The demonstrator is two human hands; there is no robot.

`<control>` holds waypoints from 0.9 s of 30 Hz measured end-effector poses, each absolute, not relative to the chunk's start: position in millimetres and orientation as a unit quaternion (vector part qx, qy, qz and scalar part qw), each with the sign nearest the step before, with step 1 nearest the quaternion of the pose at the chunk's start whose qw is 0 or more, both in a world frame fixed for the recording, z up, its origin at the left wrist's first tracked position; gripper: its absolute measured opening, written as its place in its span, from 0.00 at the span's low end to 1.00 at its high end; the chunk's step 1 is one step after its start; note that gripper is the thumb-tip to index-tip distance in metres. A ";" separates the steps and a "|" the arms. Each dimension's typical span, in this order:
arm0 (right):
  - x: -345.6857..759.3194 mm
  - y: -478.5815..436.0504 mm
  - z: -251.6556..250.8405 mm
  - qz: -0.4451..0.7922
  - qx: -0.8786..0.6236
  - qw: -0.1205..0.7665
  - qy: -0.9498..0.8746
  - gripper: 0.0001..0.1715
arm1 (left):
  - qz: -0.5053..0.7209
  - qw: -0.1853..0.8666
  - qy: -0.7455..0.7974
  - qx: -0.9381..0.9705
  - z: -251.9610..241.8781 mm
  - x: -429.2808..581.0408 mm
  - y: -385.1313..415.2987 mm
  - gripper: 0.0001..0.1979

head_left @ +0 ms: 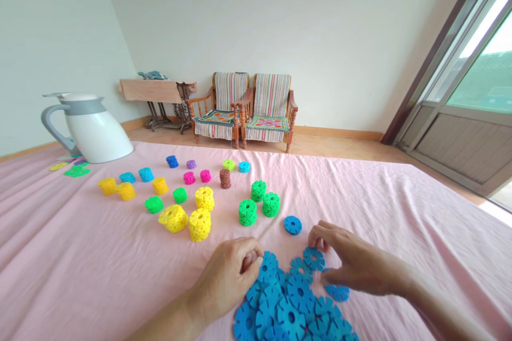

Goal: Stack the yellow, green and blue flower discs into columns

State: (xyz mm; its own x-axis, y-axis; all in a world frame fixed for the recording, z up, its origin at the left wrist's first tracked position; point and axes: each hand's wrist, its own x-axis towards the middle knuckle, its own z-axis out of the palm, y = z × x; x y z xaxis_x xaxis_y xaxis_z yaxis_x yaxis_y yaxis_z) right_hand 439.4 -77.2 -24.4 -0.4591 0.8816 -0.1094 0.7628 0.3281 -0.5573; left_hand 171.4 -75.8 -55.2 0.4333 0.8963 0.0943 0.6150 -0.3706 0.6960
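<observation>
A heap of blue notched plastic discs (301,292) lies at the bottom centre, its pieces overlapping at several angles. At the heap's upper left, my left hand (229,273) is closed, fingers curled and thumb against the edge of a blue disc (267,265); whether it grips that disc is hidden. My right hand (356,261) arches over the heap's right side, thumb and fingers apart. Between them are a blue disc (313,259) near the fingertips and another blue disc (337,292) by the thumb. One single blue disc (293,225) lies flat just beyond.
Three green stacks (247,212) stand ahead of my hands. Yellow stacks (200,225), a brown stack (225,178) and several smaller coloured stacks spread leftward on the pink cloth (400,208). A white jug (96,130) stands at far left beside loose discs (77,171).
</observation>
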 end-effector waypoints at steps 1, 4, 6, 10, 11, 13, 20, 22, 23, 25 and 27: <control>438.4 -77.4 -24.5 0.275 -0.510 0.103 -0.809 0.17 | 0.237 0.296 0.477 0.793 -55.1 171.3 -75.8 0.07; 432.8 -76.7 -25.1 0.258 -0.518 0.097 -0.809 0.15 | 0.238 0.297 0.475 0.794 -55.3 171.1 -75.8 0.07; 427.9 -77.4 -24.2 0.244 -0.519 0.086 -0.814 0.15 | 0.240 0.297 0.474 0.793 -55.9 171.0 -75.7 0.07; 418.6 -81.5 -21.9 0.196 -0.520 0.081 -0.828 0.13 | 0.240 0.296 0.475 0.793 -57.3 171.1 -75.5 0.07; 417.3 -81.6 -22.4 0.185 -0.521 0.088 -0.829 0.12 | 0.240 0.296 0.476 0.793 -57.5 171.2 -75.5 0.07; 416.4 -78.9 -25.2 0.175 -0.528 0.116 -0.823 0.12 | 0.240 0.295 0.476 0.793 -57.9 171.3 -75.4 0.07; 412.4 -48.8 -42.8 0.151 -0.537 0.248 -0.792 0.12 | 0.241 0.292 0.473 0.796 -58.0 171.0 -74.7 0.07; 408.5 -42.1 -46.8 0.140 -0.530 0.265 -0.793 0.12 | 0.239 0.292 0.473 0.796 -57.2 171.1 -74.9 0.07; 406.6 -39.8 -48.7 0.134 -0.527 0.273 -0.794 0.11 | 0.238 0.293 0.474 0.796 -56.8 171.2 -75.1 0.07; 403.9 -37.0 -52.8 0.121 -0.524 0.285 -0.794 0.10 | 0.236 0.292 0.474 0.796 -55.9 171.4 -75.5 0.07; 403.1 -35.8 -57.0 0.108 -0.523 0.293 -0.793 0.10 | 0.235 0.291 0.475 0.796 -55.3 171.7 -75.7 0.07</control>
State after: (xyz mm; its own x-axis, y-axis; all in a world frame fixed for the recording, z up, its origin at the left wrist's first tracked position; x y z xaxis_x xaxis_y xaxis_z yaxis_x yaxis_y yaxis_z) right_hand 403.1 -35.8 -57.0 -0.2807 0.8931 0.3516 0.7669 0.4290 -0.4773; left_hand 171.7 -75.7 -55.3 0.4385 0.8934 0.0979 0.6191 -0.3792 0.6877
